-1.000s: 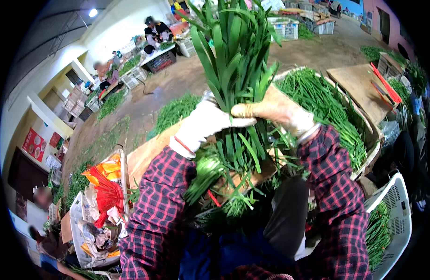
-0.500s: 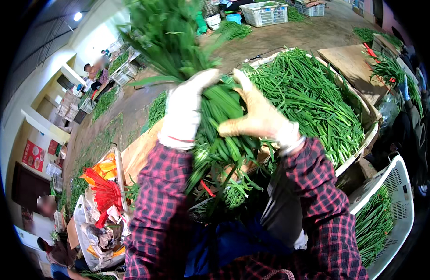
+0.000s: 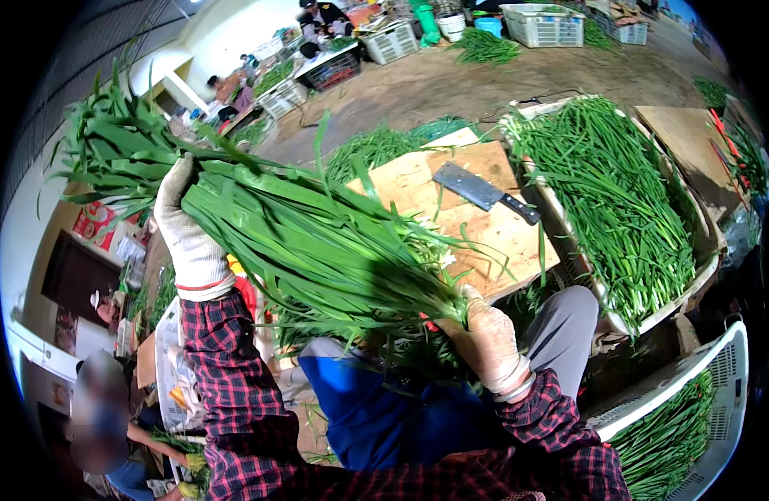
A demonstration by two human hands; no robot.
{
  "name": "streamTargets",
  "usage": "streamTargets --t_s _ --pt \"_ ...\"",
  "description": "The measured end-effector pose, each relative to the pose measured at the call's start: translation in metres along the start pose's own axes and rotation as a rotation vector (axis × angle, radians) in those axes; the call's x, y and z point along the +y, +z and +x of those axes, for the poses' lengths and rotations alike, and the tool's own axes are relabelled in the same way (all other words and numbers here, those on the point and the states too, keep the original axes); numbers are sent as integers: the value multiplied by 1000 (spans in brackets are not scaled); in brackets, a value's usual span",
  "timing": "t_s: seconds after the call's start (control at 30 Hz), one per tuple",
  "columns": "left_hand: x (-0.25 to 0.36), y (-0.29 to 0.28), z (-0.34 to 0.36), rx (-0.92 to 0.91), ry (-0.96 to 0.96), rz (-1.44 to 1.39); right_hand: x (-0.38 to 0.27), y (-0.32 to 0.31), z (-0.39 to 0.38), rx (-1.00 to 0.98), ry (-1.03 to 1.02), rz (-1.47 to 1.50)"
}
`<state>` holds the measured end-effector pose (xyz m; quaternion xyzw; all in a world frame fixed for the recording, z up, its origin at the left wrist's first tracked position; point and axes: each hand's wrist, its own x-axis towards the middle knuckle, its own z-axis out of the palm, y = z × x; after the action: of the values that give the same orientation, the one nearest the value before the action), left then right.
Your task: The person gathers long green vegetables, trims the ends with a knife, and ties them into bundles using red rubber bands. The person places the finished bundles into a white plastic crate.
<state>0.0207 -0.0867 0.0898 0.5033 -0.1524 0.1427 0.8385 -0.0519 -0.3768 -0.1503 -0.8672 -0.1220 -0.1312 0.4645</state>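
Observation:
A large bunch of garlic chives (image 3: 292,230) stretches slantwise across the view, held up over my lap in both hands. My left hand (image 3: 186,225), in a white knit glove, is closed around the leafy part, and the leaf tips fan out beyond it to the upper left. My right hand (image 3: 484,338), also gloved, grips the pale stem end at the lower right. Behind the bunch, a cleaver (image 3: 484,190) with a black handle lies on a wooden board (image 3: 493,250). The bunch hides the board's near left part.
Right of the board stands a long crate (image 3: 558,221) heaped with chives. Another white crate (image 3: 729,392) of chives is at the lower right. At the lower left, a person (image 3: 142,442) with yellow gloves handles greens. Loose chives (image 3: 489,48) and more crates (image 3: 543,25) stand farther back.
The bunch has swung from upright to slanting, stem end at the right. My right hand has closed on the stems, and my left hand has moved left. The board and cleaver have come into view.

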Motion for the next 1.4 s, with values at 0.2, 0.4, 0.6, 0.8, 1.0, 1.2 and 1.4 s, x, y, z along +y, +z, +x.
streamTargets --t_s 0.2,0.4,0.6,0.8,1.0,1.2,1.4 --pt "34 -58 -41 200 212 80 31 34 -42 -146 -72 -67" --pt "58 -98 -54 -118 322 -200 73 31 -55 -948 123 -542" --pt "45 -107 -72 -317 295 -303 -5 -17 58 -184 -38 295" --pt "40 -112 -80 -399 271 -384 -9 20 79 -518 -63 534" --pt "62 -98 -87 -596 271 -425 72 9 6 -367 523 643" --pt "46 -91 -79 -643 244 -373 104 -12 -2 -458 300 -512" --pt "61 -68 -89 -670 192 -302 3 -32 42 -560 -32 287"
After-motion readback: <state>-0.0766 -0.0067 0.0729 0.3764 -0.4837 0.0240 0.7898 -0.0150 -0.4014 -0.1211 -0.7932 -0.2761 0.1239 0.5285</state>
